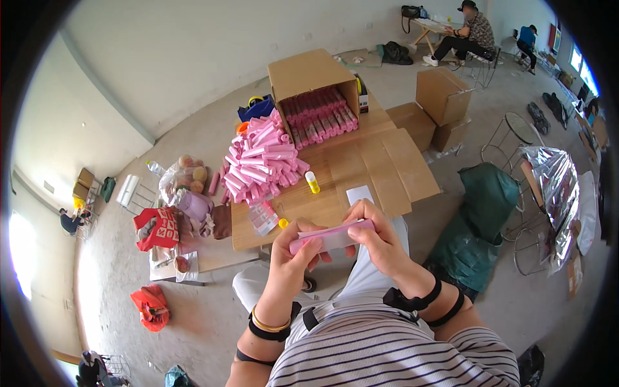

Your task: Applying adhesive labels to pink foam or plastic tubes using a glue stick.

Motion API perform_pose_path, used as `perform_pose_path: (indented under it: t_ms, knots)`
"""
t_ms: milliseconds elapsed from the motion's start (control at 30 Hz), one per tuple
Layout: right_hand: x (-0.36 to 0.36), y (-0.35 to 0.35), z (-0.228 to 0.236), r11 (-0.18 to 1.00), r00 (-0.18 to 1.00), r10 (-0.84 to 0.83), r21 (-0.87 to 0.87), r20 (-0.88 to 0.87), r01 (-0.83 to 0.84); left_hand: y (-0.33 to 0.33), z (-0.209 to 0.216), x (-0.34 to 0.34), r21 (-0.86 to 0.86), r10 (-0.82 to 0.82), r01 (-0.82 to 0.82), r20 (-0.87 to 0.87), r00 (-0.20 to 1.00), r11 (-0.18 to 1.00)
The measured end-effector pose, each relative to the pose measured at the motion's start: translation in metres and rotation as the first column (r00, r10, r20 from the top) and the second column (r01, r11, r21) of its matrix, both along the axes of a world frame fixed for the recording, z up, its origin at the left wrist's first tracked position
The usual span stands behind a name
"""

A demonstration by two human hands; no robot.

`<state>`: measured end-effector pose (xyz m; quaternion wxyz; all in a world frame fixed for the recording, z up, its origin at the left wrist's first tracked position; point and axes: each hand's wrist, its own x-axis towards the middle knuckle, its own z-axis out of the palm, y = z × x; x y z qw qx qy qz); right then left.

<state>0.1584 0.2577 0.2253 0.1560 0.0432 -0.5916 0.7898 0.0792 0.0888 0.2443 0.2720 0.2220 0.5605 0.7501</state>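
A pink roll point(334, 240) is pinched level between the left fingers point(313, 246) and the right fingers point(359, 234), one set closed around each end, thumbs on the near side. A pale paper edge point(325, 231) is seen standing away along it, so this piece is judged part-wrapped. Well beyond the fingers, rows of rolls point(322, 119) with darker bands are packed in an open box point(313, 68); these are taken as finished. Ahead and leftward of the fingers, a large pile point(261, 158) is heaped loose on the desk point(330, 166); whether those pieces are finished cannot be told. Just ahead of the fingers, a white sheet point(360, 195) is laid, with a glue stick point(313, 182) placed farther off.
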Motion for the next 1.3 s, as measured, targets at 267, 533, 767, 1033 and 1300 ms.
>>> perform_pose_path:
  t_ms: [267,533,767,1033,1300]
  knots:
    - [-0.001,-0.002,0.008,0.994,0.994,0.088,0.062,0.057,-0.092,-0.001,-0.002,0.002,-0.002,0.122,-0.123,0.118,0.986,0.992]
    - [-0.006,-0.013,-0.008,0.998,0.995,0.039,-0.044,0.096,-0.034,-0.003,-0.006,0.007,0.031,0.183,-0.185,0.043,0.982,0.982]
    - [0.0,-0.019,0.005,0.999,0.995,0.03,-0.025,0.094,-0.028,-0.017,-0.008,0.004,0.051,0.037,-0.037,0.016,0.999,0.998]
    - [0.002,-0.019,-0.001,0.996,0.998,0.052,-0.068,0.039,-0.05,-0.016,-0.007,0.01,0.117,0.038,-0.035,-0.021,0.999,0.993]
    - [0.003,-0.02,0.002,0.994,0.998,0.054,-0.093,0.018,-0.052,-0.011,-0.003,0.011,0.124,0.039,-0.036,-0.027,0.999,0.992]
